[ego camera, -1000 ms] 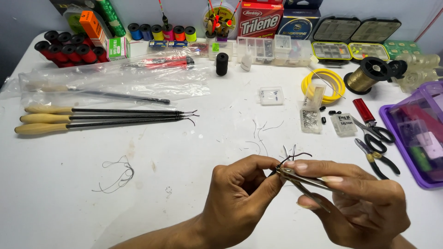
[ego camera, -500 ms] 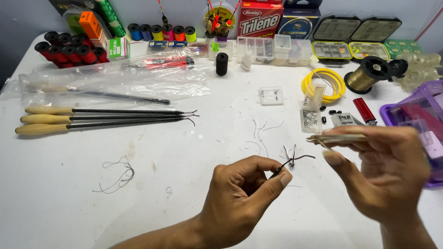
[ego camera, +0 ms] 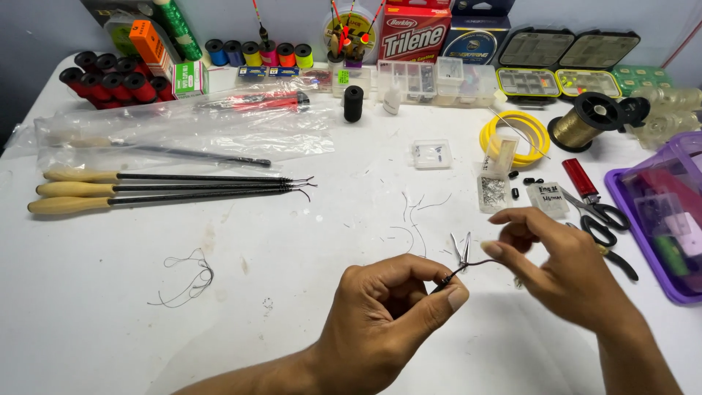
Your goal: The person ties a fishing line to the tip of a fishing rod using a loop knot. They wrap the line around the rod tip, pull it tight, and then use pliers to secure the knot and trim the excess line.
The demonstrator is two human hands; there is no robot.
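Observation:
My left hand (ego camera: 384, 322) pinches a thin black rod tip (ego camera: 442, 282) between thumb and forefinger. A dark curved wire (ego camera: 472, 264) runs from that tip to the right. My right hand (ego camera: 559, 274) is at the wire's far end, its thumb and lower fingers closed on it and its forefinger raised. Just behind the wire, small metal snips (ego camera: 461, 247) lie on the white table (ego camera: 292, 278). The metal tool held earlier is not visible now.
Three wooden-handled rods (ego camera: 168, 192) lie at the left, below a clear plastic bag (ego camera: 183, 128). A loose thread loop (ego camera: 186, 278) lies front left. At the right are scissors (ego camera: 601, 216), pliers (ego camera: 620, 262), a red lighter (ego camera: 583, 178), a purple tray (ego camera: 618, 194) and a yellow coil (ego camera: 537, 135).
My right hand lifted the metal tool away from the wire, then came back down without it showing and closed on the wire's end. My left hand stayed put.

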